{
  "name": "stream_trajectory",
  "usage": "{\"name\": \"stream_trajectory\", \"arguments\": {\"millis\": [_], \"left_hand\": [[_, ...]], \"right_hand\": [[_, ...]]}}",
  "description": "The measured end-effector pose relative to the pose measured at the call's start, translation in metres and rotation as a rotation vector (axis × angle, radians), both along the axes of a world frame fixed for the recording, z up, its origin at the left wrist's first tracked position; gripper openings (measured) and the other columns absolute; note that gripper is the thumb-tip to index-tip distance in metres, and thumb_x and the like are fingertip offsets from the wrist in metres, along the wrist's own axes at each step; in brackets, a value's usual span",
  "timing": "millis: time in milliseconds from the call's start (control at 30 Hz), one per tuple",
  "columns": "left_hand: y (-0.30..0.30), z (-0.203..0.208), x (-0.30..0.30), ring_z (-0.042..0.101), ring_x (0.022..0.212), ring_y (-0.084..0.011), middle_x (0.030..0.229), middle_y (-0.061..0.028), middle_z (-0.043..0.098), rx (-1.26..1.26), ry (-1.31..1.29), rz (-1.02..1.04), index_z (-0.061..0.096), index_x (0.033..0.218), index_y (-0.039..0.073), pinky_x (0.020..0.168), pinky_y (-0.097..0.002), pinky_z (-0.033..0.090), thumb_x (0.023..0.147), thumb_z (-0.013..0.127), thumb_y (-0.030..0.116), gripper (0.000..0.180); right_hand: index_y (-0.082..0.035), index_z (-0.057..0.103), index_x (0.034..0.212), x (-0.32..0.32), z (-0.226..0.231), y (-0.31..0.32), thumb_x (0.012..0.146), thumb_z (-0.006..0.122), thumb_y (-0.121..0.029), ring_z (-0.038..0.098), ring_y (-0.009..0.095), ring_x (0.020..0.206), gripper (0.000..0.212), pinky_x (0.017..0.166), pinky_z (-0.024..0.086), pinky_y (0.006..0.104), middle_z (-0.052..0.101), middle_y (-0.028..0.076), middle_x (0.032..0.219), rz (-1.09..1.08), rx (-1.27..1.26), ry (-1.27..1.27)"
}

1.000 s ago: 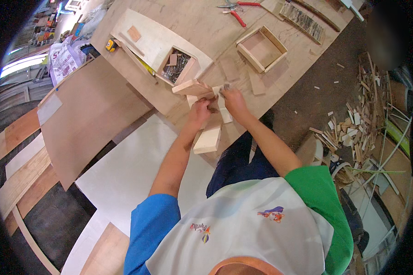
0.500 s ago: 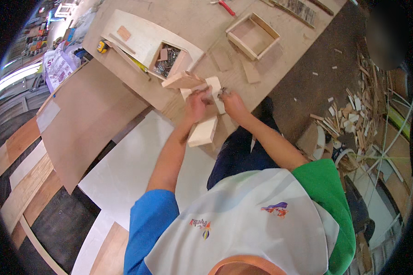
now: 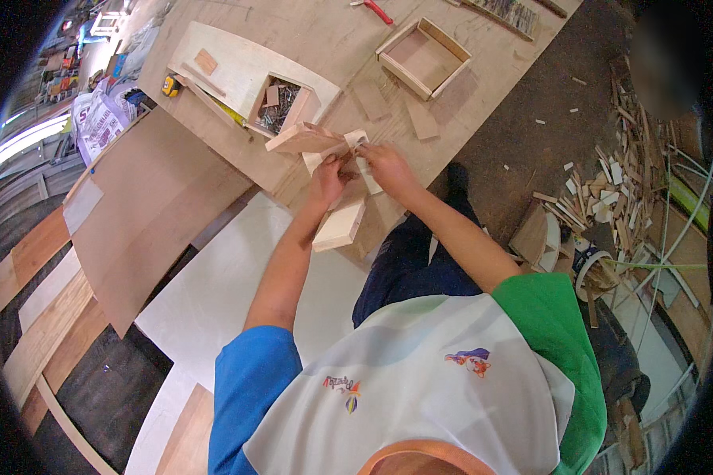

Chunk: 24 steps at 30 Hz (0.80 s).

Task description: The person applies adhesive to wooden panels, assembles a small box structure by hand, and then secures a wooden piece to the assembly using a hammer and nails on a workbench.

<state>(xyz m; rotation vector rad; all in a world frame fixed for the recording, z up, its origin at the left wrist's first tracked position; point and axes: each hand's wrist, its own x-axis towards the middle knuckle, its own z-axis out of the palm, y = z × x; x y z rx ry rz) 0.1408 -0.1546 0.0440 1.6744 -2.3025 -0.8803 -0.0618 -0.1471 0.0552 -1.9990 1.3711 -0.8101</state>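
Note:
My left hand [image 3: 329, 182] is closed, its fingertips bent in against a small assembly of light wooden pieces near the table's corner. My right hand [image 3: 383, 165] pinches at the top of a pale wooden strip [image 3: 369, 177] there; what lies between its fingertips is too small to make out. Left of the fingers a wooden board piece [image 3: 303, 138] stands tilted up. Nearer me a thick wooden block [image 3: 340, 227] juts out past my left wrist. Just beyond stands a small wooden box [image 3: 307, 111] holding many nails or screws [image 3: 281, 117].
An open wooden tray [image 3: 394, 70], thin wood offcuts [image 3: 421, 119] and a red-handled tool [image 3: 379, 12] lie farther off on the table [image 3: 325, 39]. A yellow tape measure [image 3: 170, 85] rests at its left edge. Scrap wood [image 3: 606, 190] litters the floor at right.
My right hand has moved in toward my left, its fingers now at the strip's top. My left hand's fingers have drawn together beside the pieces. The whole view has shifted slightly.

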Motion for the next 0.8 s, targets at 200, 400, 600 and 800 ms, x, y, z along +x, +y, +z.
{"name": "stream_trajectory", "arguments": {"millis": [200, 400, 600, 800], "left_hand": [[-0.002, 0.009, -0.003, 0.058, 0.105, -0.0332, 0.114, -0.0149, 0.060, 0.044, -0.017, 0.002, 0.049, 0.135, 0.025, 0.088, -0.0397, 0.048, 0.069, 0.076, 0.030, 0.071], [0.001, 0.021, -0.011, 0.058, 0.106, -0.0323, 0.115, -0.0154, 0.058, 0.021, 0.020, 0.018, 0.048, 0.136, 0.026, 0.089, -0.0389, 0.048, 0.072, 0.074, 0.029, 0.070], [0.001, 0.021, -0.010, 0.058, 0.105, -0.0322, 0.116, -0.0153, 0.059, 0.088, -0.028, 0.056, 0.049, 0.135, 0.025, 0.089, -0.0384, 0.048, 0.071, 0.075, 0.028, 0.070], [0.007, 0.016, -0.010, 0.060, 0.097, -0.0312, 0.109, -0.0135, 0.060, -0.068, 0.095, 0.092, 0.053, 0.132, 0.024, 0.084, -0.0379, 0.050, 0.065, 0.079, 0.025, 0.071]], "right_hand": [[-0.007, 0.066, 0.107, -0.035, 0.004, 0.068, 0.075, 0.054, -0.001, 0.057, 0.030, 0.086, 0.035, 0.080, 0.048, 0.0377, 0.064, 0.014, 0.100, 0.435, 0.169, 0.260], [-0.006, 0.065, 0.106, -0.041, 0.022, 0.006, 0.078, 0.056, -0.006, 0.056, 0.032, 0.084, 0.030, 0.079, 0.048, 0.0404, 0.065, 0.011, 0.096, 0.124, 0.098, 0.058], [-0.005, 0.066, 0.103, -0.026, -0.008, 0.045, 0.077, 0.059, -0.007, 0.058, 0.033, 0.084, 0.027, 0.077, 0.047, 0.0418, 0.065, 0.012, 0.099, 0.356, 0.159, 0.333], [-0.003, 0.066, 0.099, -0.041, 0.028, 0.069, 0.081, 0.057, -0.005, 0.061, 0.037, 0.080, 0.020, 0.071, 0.049, 0.0444, 0.065, 0.017, 0.091, 0.024, 0.273, 0.018]]}}
